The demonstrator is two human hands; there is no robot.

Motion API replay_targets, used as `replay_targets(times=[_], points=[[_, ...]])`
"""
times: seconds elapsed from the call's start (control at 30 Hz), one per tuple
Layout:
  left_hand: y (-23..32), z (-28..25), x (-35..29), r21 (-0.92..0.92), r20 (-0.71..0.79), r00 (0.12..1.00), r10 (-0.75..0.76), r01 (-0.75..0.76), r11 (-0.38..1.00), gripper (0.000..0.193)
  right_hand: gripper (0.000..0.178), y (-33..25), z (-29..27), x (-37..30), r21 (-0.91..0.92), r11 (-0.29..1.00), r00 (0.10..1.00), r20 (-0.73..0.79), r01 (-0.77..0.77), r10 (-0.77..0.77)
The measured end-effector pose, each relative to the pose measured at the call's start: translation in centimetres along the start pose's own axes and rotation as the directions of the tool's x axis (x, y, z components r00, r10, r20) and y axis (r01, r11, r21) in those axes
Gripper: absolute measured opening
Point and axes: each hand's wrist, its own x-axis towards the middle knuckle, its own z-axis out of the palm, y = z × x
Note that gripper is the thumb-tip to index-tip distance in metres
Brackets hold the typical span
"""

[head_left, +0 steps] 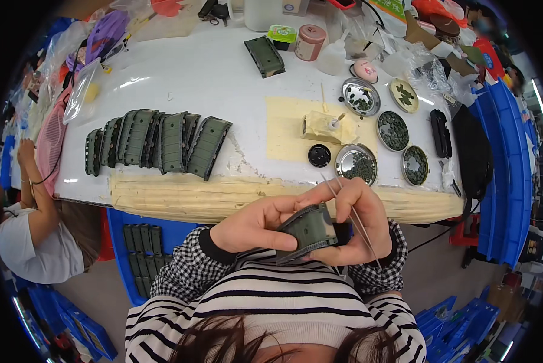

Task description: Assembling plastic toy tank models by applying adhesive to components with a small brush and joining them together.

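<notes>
Close to my chest, my left hand (pixel 247 225) grips a dark green curved plastic piece (pixel 307 232) with a ribbed edge, its thumb pressed on the near side. My right hand (pixel 368 221) holds thin metal tweezers (pixel 359 225) between its fingers, while its fingertips also touch the right end of the green piece. The underside of that piece is hidden. Beyond my hands, a round metal dish (pixel 346 158) holds small dark green bits. Beside it sits a black round lid-like dish (pixel 319 155).
Several similar green pieces (pixel 173 142) stand in a row at the left; another (pixel 264 57) lies farther back. More dishes of small parts (pixel 393 130) are at the right, near a tape-covered block (pixel 320 127). A blue tray (pixel 121 260) is below left. Another person (pixel 38 242) sits left.
</notes>
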Motion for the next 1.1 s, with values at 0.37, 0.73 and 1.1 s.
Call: replay_targets(times=[0.37,0.73,1.1], points=[[1.5,2.0,0.1,0.158,-0.268,0.962,0.057,-0.015,0.987,0.048,0.011,-0.6,-10.9,-1.1,-0.797,0.385,0.821,-0.551,-0.465,-0.151],[0.6,1.8,0.2,0.284,-0.37,0.904,0.216,-0.112,0.952,0.034,0.009,1.7,-13.7,0.7,-0.928,0.095,0.929,-0.366,-0.359,-0.059],[0.1,1.6,0.7,0.558,-0.371,0.843,0.389,-0.132,0.819,0.034,0.022,-1.6,-4.5,1.5,-0.83,0.55,0.911,-0.296,-0.097,-0.286]])
